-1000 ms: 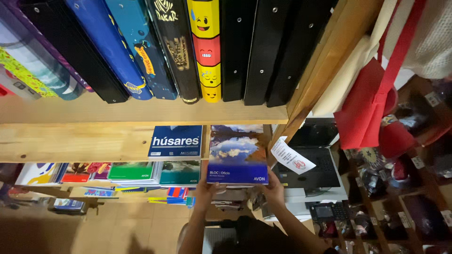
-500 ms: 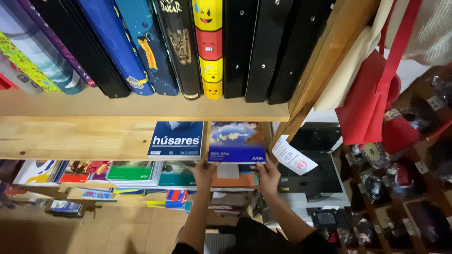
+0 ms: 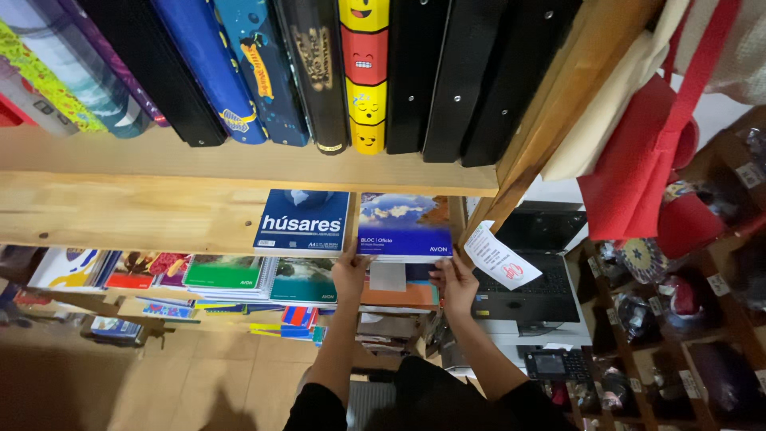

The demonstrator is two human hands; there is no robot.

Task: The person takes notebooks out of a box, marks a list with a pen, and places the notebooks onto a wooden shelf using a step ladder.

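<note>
Spanning wooden shelves (image 3: 120, 207), stationery shop

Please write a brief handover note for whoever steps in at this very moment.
Left hand: grips the left lower corner of the blue pad.
Right hand: grips its right lower corner.
The pad lies flat on the wooden shelf, beside the dark blue paper pack, its near edge over the shelf front.
Done: the pad is on the shelf.
Left: both hands are on it, not yet let go; the binders above are untouched.
</note>
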